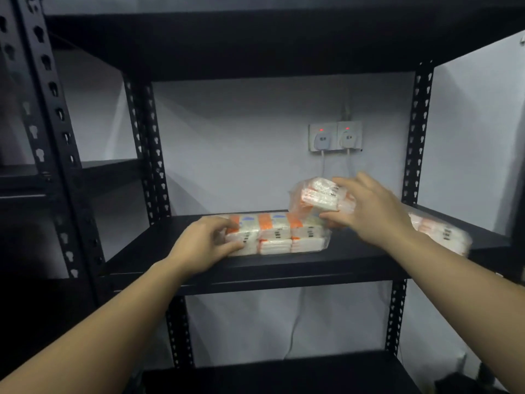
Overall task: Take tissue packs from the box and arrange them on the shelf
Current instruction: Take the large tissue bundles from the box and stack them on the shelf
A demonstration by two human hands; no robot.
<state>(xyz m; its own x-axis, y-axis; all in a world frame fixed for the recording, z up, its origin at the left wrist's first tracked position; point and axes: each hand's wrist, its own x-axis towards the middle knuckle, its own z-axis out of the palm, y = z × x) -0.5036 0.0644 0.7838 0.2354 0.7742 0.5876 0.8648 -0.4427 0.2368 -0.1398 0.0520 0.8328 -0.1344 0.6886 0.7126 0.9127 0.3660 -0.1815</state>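
1. Both hands work apart from each other on the middle shelf (pixel 284 265). Left hand (pixel 204 245) grips the left end of a flat multi-pack (pixel 279 233), thumb at the front, fingers curled over the top.
2. Right hand (pixel 369 211) holds a second pack (pixel 321 194) up in the air, tilted, just above the right end of the flat one; fingers over the top, thumb underneath. Motion blur here, so exact finger spread is hard to read.
3. Flat multi-pack lies near the shelf's front edge, roughly mid-width. A third pack (pixel 443 234) sits toward the shelf's right edge, partly hidden behind the right forearm.
4. Box isn't in view.
5. Judgement: step in hand looks like stacking or setting the raised pack next to the flat one.
6. Risks: wrapper is loose, slick plastic, so the tilted pack could slip from the grip; dropped on the right end, it could nudge the lower pack off the front edge; right forearm could sweep the third pack.
7. Wall sockets (pixel 335 136) w/ cords hang behind, well clear.
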